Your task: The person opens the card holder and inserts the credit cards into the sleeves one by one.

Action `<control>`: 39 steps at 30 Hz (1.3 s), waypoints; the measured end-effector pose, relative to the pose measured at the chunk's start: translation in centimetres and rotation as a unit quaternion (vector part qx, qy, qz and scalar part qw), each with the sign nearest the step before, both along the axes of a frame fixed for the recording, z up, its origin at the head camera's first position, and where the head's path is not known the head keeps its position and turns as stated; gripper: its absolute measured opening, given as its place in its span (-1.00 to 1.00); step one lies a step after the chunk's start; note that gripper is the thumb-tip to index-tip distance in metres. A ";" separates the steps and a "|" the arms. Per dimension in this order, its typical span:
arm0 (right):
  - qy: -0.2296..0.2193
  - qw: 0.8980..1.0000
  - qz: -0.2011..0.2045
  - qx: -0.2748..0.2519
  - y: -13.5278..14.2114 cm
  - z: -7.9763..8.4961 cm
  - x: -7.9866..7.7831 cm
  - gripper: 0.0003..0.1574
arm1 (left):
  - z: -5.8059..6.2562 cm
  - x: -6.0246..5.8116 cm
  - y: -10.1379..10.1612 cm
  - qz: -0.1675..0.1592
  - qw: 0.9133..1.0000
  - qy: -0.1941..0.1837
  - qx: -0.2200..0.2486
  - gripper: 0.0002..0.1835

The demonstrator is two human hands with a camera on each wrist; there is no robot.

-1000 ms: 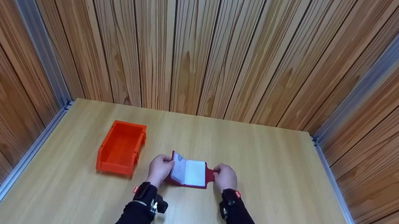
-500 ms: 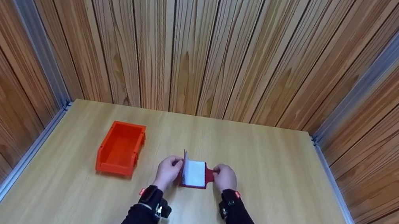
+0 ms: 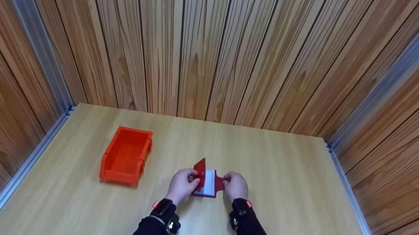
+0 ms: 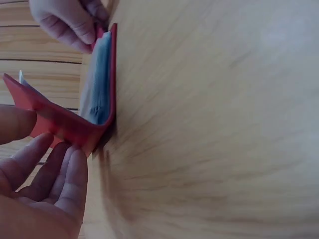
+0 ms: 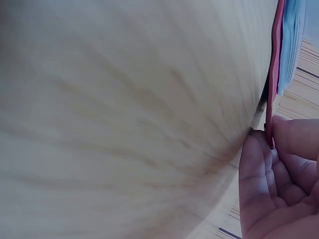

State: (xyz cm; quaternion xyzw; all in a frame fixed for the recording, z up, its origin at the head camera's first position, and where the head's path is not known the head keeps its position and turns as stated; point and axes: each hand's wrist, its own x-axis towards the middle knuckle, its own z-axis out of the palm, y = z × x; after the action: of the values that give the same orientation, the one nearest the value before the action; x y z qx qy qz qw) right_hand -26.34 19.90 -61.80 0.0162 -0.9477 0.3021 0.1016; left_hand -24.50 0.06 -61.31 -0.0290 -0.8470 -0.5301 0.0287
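Note:
In the head view a small red card holder (image 3: 207, 195) lies partly open at mid-table, its white sleeves (image 3: 209, 180) facing up. Its left cover (image 3: 201, 166) stands tilted above them. My left hand (image 3: 182, 182) touches the outer face of that cover with thumb and fingertips. In the left wrist view the fingers are loosely bent against the red cover (image 4: 72, 130), thumb and fingers apart. My right hand (image 3: 236, 186) pinches the red closing tab (image 3: 220, 183) on the right side. The right wrist view shows the tab between thumb and fingers.
An orange plastic bin (image 3: 125, 154) stands to the left on the wooden table (image 3: 285, 196). Wood-panelled walls with metal edge strips enclose the table at the back and both sides.
My left hand has moved right, swinging the left cover of the card holder up and over toward the sleeves. My right hand stays at the tab.

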 end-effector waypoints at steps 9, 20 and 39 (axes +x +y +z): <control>-0.009 1.000 -0.004 -0.004 0.1 -0.1 -0.2 -0.92 | -0.7 0.3 0.7 -0.010 0.994 0.074 -0.077 -0.76; -0.002 1.000 0.002 -0.005 0.1 0.0 -0.1 -0.92 | -1.3 0.3 1.4 -0.006 0.982 0.121 -0.145 -0.75; -0.015 1.000 0.003 -0.020 0.1 0.3 -0.2 -0.93 | -1.7 0.4 1.9 0.001 0.971 0.143 -0.191 -0.81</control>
State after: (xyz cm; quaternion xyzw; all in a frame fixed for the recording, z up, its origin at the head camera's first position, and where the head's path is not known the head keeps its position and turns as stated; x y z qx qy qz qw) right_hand -26.53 20.00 -61.51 0.0128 -0.9427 0.3219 0.0865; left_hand -24.08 1.94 -62.99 -0.1090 -0.9196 -0.3490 0.1437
